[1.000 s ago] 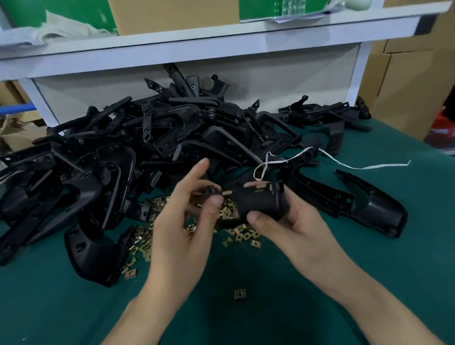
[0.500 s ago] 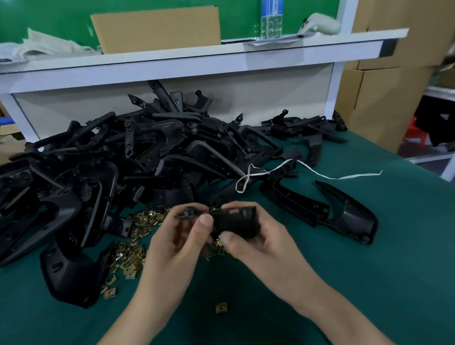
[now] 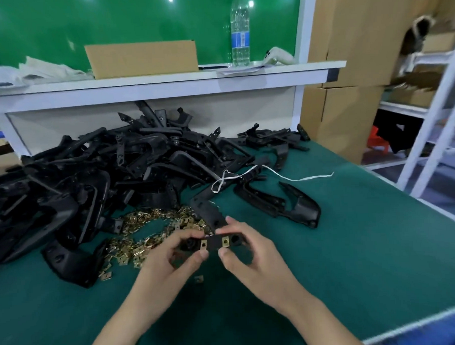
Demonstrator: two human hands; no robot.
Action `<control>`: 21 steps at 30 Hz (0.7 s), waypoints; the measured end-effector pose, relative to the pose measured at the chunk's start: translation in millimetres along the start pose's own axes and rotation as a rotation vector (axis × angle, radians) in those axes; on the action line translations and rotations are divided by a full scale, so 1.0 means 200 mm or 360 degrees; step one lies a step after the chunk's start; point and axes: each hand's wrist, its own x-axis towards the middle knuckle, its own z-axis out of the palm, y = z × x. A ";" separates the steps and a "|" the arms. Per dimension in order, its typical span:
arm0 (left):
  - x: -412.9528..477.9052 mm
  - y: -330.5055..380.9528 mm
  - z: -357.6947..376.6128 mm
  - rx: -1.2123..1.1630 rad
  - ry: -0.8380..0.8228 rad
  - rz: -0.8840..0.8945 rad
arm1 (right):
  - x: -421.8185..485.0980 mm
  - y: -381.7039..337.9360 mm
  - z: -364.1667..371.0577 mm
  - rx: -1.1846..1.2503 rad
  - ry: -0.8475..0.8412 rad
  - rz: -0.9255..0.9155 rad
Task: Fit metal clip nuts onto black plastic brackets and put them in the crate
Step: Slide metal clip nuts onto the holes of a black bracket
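Two clip nuts (image 3: 204,244) sit on the bracket (image 3: 214,243); left hand (image 3: 165,275) and right hand (image 3: 255,264) pinch its ends, presumably for checking.

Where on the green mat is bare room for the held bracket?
Bare mat lies right of the right hand, between the lone bracket and the mat's right edge, and along the near edge. Left and back are crowded by the bracket pile and clip nuts.

Black bracket (image 3: 213,244) held roughly level, two brass clip nuts (image 3: 204,245) seated on its near face, loose clip-nut heap (image 3: 146,234) just left of it, unfitted bracket pile (image 3: 105,171) behind-left of it.
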 end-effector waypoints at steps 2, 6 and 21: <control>-0.07 0.03 0.05 0.0098 -0.0031 0.0044 | -0.11 -0.02 -0.06 -0.0132 0.0033 -0.0128; -0.16 0.14 0.16 0.0244 -0.0092 0.0264 | -0.34 -0.06 -0.19 -0.0311 0.0157 -0.0243; -0.26 0.55 0.89 0.0359 -0.0841 0.0732 | -1.20 -0.14 -0.69 -0.0549 0.0671 0.0085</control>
